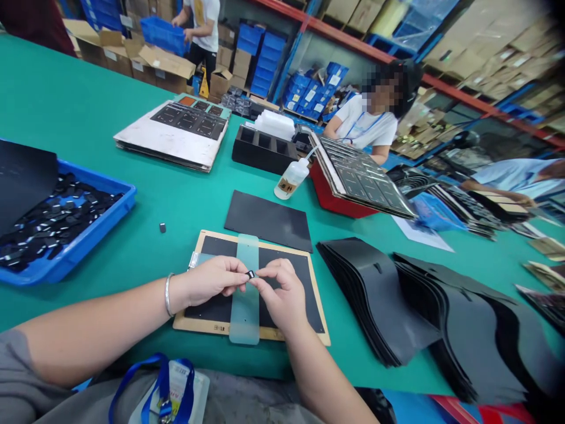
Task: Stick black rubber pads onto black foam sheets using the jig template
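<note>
My left hand (212,281) and my right hand (280,292) meet over a wooden board (207,323) that carries a black sheet. Both pinch one small black piece (251,274) between their fingertips. A translucent plastic strip (246,294) lies upright across the board, under the hands. A silver bangle (168,294) circles my left wrist.
A blue bin (88,235) of small black parts sits at the left, with a loose black piece (162,227) beside it. Beyond the board lie a black sheet (269,221) and a glue bottle (291,178); fanned black sheets (397,294) lie right. Other people work across the table.
</note>
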{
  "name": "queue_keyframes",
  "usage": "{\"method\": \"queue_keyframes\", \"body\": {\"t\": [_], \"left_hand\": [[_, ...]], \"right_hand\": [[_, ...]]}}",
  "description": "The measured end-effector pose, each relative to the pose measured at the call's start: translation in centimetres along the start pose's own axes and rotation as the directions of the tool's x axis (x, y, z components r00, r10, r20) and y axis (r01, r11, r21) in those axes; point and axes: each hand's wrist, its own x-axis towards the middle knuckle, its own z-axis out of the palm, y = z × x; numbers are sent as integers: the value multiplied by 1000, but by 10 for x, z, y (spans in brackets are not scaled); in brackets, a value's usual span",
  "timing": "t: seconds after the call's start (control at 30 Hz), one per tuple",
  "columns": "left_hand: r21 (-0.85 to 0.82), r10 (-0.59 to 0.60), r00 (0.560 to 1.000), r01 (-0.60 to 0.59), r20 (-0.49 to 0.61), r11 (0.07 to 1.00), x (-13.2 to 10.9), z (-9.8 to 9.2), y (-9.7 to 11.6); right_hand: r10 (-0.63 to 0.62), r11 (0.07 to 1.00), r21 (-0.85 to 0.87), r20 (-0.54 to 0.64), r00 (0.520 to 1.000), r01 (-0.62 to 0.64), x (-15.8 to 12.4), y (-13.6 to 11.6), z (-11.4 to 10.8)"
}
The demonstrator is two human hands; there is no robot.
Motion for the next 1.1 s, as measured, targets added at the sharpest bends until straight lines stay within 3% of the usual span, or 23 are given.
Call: {"method": "queue_keyframes", "body": {"t": [0.17, 0.27, 0.4, 0.53, 0.8, 0.9, 0.97, 1.03, 1.1], "left_hand": [[316, 149, 981, -104, -123, 943, -1, 2, 1], [534, 253, 958, -146, -132, 833, -2, 1, 0], [739, 393, 918, -227, -56, 634, -5, -1, -1], [808, 430, 902, -284, 43, 516, -5, -3, 0], [795, 381, 921, -287, 76, 534, -6, -2, 3], [801, 369, 926, -284, 85, 528, -5, -4, 3], [818, 368, 927, -266, 72, 510, -3, -8, 2], [839, 369, 929, -231, 39, 492, 2, -14, 0], [850, 362, 932, -185, -7, 493, 6, -19, -3]], "right_hand": [[-96, 985, -145, 14, 995, 97, -4, -1, 1], [-139, 954, -266, 22, 990, 139, -6, -3, 4], [-139, 898, -401, 136, 981, 183, -6, -7, 4], [-129, 878, -420, 255, 958, 230, -2, -7, 0], [-125, 891, -384, 305, 944, 242, -1, -4, -3], [-64, 918, -365, 249, 966, 155, 0, 0, -13], [-8, 933, -354, 150, 989, 61, -2, 10, -32], [89, 927, -364, -29, 996, -94, -10, 27, -62], [232, 867, -374, -285, 930, -331, -26, 51, -101]]}}
